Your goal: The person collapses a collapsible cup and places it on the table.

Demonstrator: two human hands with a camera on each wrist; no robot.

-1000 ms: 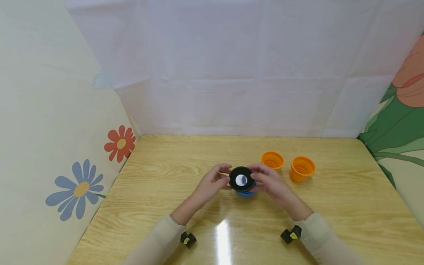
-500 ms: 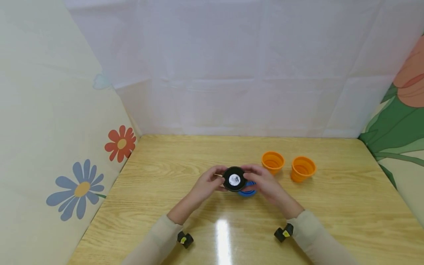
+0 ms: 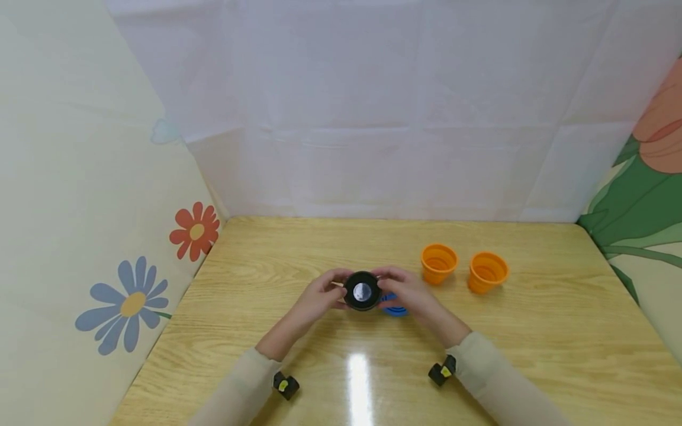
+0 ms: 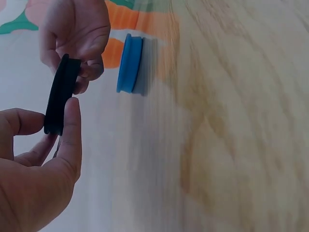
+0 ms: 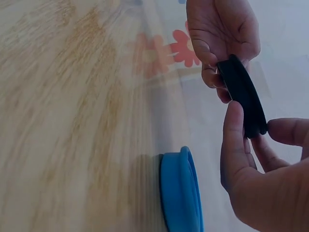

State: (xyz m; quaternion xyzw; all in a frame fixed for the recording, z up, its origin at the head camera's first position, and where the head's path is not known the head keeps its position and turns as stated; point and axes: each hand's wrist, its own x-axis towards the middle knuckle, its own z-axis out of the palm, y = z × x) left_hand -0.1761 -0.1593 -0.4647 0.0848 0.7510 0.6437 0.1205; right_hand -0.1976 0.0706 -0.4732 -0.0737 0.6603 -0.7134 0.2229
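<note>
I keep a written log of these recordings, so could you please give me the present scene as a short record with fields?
Held object: black round piece, raised off the table
Left grip: pinches its left side
Right grip: pinches its right side
Blue round piece: on the table, apart from the black one
Left orange cup: upright, beyond the right grip
Right orange cup: upright, apart from the other cup

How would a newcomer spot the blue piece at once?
On the wooden table, find the left hand and right hand holding a black disc between them. By the right hand, low on the tabletop, sits a round blue piece, partly covered in the head view. It alone there is blue, and it is far flatter than the left orange cup and right orange cup.
</note>
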